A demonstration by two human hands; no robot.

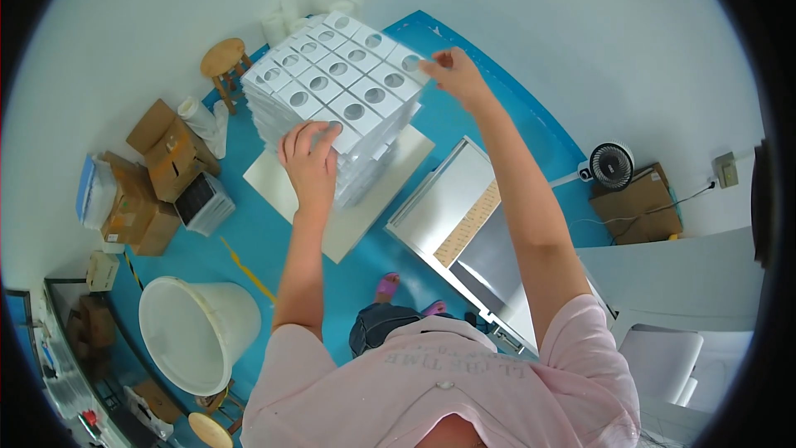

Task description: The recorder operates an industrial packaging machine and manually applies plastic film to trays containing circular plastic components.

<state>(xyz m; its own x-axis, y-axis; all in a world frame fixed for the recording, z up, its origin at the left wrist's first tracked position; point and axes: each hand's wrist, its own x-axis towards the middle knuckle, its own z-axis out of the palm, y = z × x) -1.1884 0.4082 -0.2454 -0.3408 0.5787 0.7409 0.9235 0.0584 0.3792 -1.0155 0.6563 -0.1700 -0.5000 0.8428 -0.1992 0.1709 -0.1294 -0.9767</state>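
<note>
A tall stack of clear plastic trays [274,120] stands in front of me. Its top tray carries rows of white boxes [337,69] with round windows. At the near corner of this top tray, my left hand [310,153] has its fingers bent over the edge, beside the nearest box; its thumb is partly hidden. My right hand [456,76] is closed at the right corner, thumb and forefinger pinching the tray's edge while the other fingers curl in. The stack rests on a pale board [398,158] on the blue floor.
Right of the stack stands a metal-topped machine [439,207]. A black-and-white fan [611,166] is further right, by a cardboard box [643,211]. On the left are open cartons [170,158], a large white tub [199,328] and a wooden stool [224,58]. White rolls [286,17] stand behind the stack.
</note>
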